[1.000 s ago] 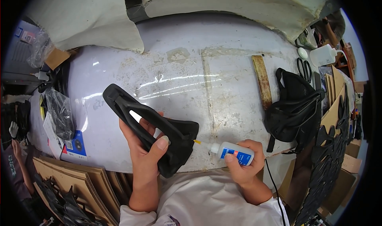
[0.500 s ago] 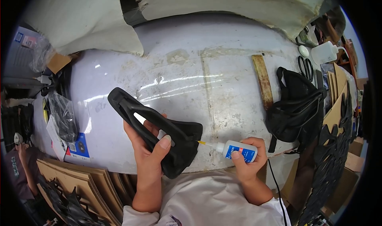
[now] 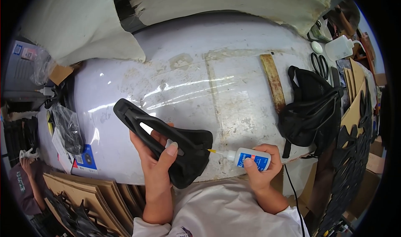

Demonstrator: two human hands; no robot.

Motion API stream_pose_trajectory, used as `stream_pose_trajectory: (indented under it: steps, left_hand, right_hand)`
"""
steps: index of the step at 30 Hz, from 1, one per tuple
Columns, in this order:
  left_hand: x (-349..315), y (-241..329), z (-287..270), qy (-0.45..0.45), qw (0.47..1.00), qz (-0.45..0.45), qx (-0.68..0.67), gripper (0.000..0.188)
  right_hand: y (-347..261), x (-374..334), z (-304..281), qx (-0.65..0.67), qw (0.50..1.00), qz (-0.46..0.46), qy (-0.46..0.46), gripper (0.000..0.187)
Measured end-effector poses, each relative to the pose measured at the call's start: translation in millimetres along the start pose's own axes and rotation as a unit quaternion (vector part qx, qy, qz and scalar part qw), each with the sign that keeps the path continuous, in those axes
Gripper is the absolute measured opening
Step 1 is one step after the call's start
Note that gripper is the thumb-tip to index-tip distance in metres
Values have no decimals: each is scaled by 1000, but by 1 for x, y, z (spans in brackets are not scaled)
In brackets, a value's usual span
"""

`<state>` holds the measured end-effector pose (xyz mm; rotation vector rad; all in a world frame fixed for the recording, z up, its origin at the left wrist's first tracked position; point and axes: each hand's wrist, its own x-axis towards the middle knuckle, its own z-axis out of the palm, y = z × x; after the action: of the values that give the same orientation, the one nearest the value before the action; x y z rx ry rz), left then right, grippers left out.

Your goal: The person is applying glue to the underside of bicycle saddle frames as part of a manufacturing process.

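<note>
A black bicycle saddle with a long central slot is tilted above the front of the table. My left hand is closed round its middle, thumb on the near side and fingers behind, partly hidden by the saddle. A small white glue bottle with a blue label lies sideways in my right hand, closed round it. Its thin nozzle with a yellow tip points left and meets, or nearly meets, the saddle's wide end; contact is hard to judge.
The white table is stained. On its right lie a rusty metal bar, a black bag, scissors and a white squeeze bottle. Plastic-wrapped goods sit at left, cardboard sheets below. Another person is at far left.
Both hands keep almost the same place, with the saddle and glue bottle barely shifted. The view has turned slightly, so the surroundings sit a little differently.
</note>
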<state>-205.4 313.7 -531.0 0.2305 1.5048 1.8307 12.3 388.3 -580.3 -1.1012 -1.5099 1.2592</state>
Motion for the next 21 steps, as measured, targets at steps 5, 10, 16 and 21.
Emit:
stream_pose_trajectory:
  steps: [5, 10, 16, 21]
  left_hand:
    - [2, -2, 3, 37, 999, 16, 25, 89]
    - [6, 2, -3, 38, 998, -3, 43, 87]
    - [1, 3, 2, 11, 999, 6, 34, 97]
    - [-1, -1, 2, 3, 999, 33, 28, 102]
  right_hand:
    - [7, -2, -4, 27, 998, 26, 51, 34]
    - [7, -3, -8, 112, 989, 71, 68, 35]
    - [1, -1, -4, 39, 998, 37, 25, 35]
    - [5, 1, -3, 13, 1000, 11, 10, 37]
